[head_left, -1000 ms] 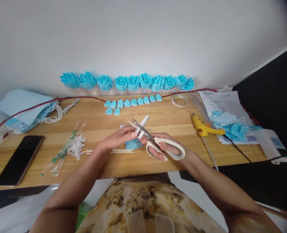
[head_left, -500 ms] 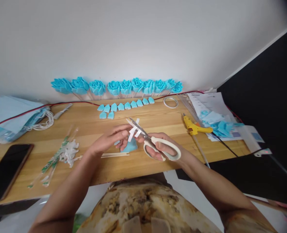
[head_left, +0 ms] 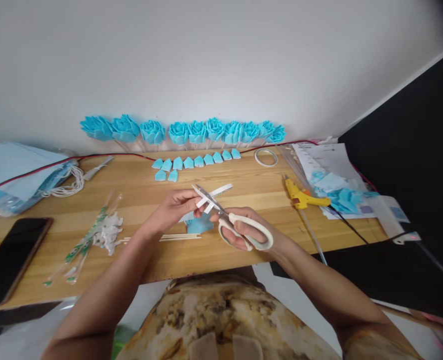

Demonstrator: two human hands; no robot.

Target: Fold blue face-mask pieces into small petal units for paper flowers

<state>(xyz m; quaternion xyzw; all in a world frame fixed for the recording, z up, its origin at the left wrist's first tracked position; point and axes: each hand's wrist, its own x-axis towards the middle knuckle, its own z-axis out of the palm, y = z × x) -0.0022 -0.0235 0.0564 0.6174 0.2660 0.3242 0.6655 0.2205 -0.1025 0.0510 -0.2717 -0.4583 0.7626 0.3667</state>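
Note:
My right hand [head_left: 240, 227] has its fingers through the cream handles of a pair of scissors [head_left: 253, 225], whose metal blades point up and to the left. White strips [head_left: 221, 190] lie crosswise at the blades. My left hand [head_left: 176, 207] is closed, thumb and fingertips pinching the end of one white strip close to the scissor tips. Below both hands a piece of light blue material [head_left: 201, 225] rests on the table, partly covered by the fingers. Thin wooden sticks [head_left: 180, 237] lie just in front of it.
Blue flowers [head_left: 178, 132] on sticks lean along the wall, with blue petal pieces [head_left: 188, 162] in rows before them. A tape roll [head_left: 265, 157] and yellow glue gun [head_left: 304, 195] lie rightward. On the left are a phone [head_left: 15, 260], white scraps [head_left: 109, 232] and a bag of blue sheets [head_left: 19, 175].
My left fingers have closed from a loosely spread pose onto a white strip. The strips have turned, one now pointing right. My right hand and the scissors have shifted slightly left.

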